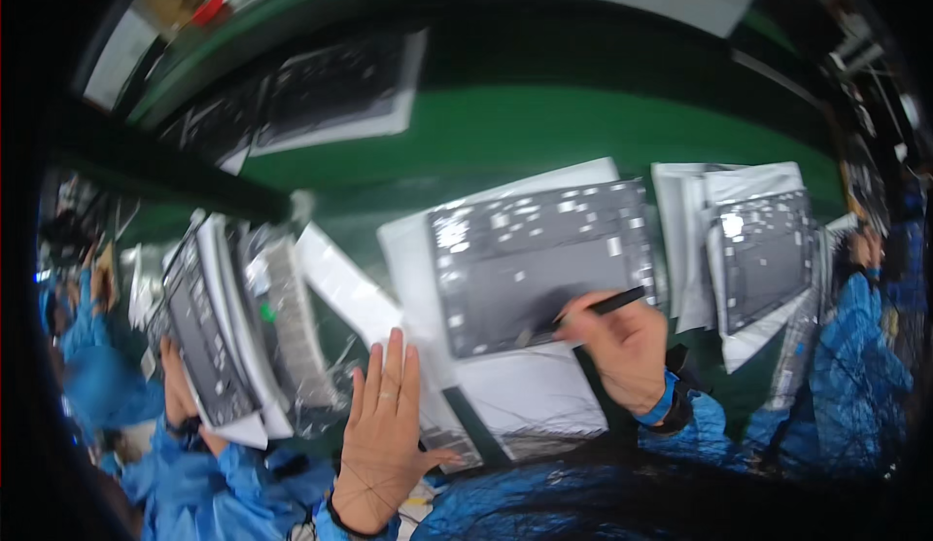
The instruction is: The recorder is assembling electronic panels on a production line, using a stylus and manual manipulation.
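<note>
Right hand [627,347] grips a black pen [601,306], tip on the dark grey panel [539,259] lying just ahead on the worktop [544,133]; left hand [384,424], fingers spread flat, rests beside it.

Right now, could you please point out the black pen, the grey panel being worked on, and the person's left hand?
black pen [610,304]: head view, middle of its barrel.
grey panel [530,259]: head view, centre of its dark face.
left hand [381,434]: head view, back of the hand, flat on white sheet.
</note>
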Action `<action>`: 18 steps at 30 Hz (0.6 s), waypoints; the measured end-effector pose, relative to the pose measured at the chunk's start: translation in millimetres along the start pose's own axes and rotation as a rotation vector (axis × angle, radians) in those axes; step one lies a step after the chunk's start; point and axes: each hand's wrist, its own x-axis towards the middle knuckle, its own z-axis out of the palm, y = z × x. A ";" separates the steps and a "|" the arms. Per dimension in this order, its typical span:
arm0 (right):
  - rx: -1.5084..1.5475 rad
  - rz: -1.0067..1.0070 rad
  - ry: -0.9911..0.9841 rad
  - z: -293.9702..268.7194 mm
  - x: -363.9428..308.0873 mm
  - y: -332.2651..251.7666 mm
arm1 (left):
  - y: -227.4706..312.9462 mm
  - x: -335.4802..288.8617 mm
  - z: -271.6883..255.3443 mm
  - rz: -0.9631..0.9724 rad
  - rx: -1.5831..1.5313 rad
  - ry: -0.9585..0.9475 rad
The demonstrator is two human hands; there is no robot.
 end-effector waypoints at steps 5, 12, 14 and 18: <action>-0.065 -0.088 0.922 -69.4 0.1 15.8 | 71.9 68.0 -4.0 0.320 -0.038 0.164; -0.085 -0.074 0.958 -73.7 29.1 26.0 | 133.3 159.0 31.9 0.495 0.016 0.258; -0.056 -0.088 0.968 -73.7 32.6 25.1 | 140.7 159.3 33.2 0.471 0.032 0.234; -0.055 -0.053 0.977 -71.1 36.2 24.7 | 142.9 163.3 34.3 0.433 0.059 0.180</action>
